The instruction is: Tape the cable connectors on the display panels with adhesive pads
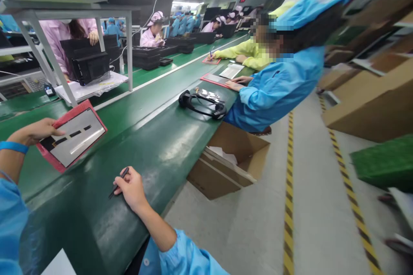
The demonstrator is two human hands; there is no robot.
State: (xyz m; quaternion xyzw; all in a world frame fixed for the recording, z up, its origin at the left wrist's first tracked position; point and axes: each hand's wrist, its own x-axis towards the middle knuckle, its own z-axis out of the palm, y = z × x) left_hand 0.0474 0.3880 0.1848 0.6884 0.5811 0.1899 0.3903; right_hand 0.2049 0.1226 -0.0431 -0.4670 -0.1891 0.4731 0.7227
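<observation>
At the left, my left hand (pixel 40 131) grips the near edge of a flat display panel (pixel 79 135) with a grey face and small black strips. A red foam sheet (pixel 95 107) lies behind the panel and shows around its edges. The panel is tilted above the green bench. My right hand (pixel 131 189) rests at the bench surface, closed around a slim black pen-like tool (pixel 118 184). Its pointed end slants down to the left; whether it is a pen or tweezers I cannot tell.
Black headphones (pixel 203 105) lie on the green bench (pixel 155 154). Beyond them a co-worker in blue (pixel 274 90) rests hands by a red-edged panel (pixel 216 79). An open cardboard box (pixel 222 176) stands below the bench edge. A white-framed shelf (pixel 129 51) rises at left.
</observation>
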